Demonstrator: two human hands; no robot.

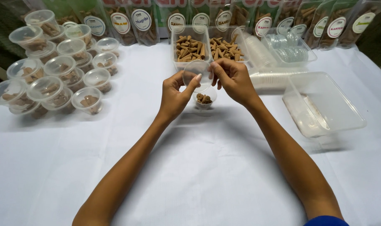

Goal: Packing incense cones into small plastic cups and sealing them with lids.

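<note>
- Both hands, left [173, 95] and right [234, 79], pinch one clear lid [197, 75] by its edges, held nearly flat.
- Straight below it sits the small cup [204, 99] of brown cones on the worktop [190, 167], equally near both hands.

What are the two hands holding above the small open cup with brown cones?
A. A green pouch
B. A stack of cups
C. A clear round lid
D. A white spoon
C: the left hand and the right hand both pinch a clear round lid by its edge, just above the small open cup.
</note>
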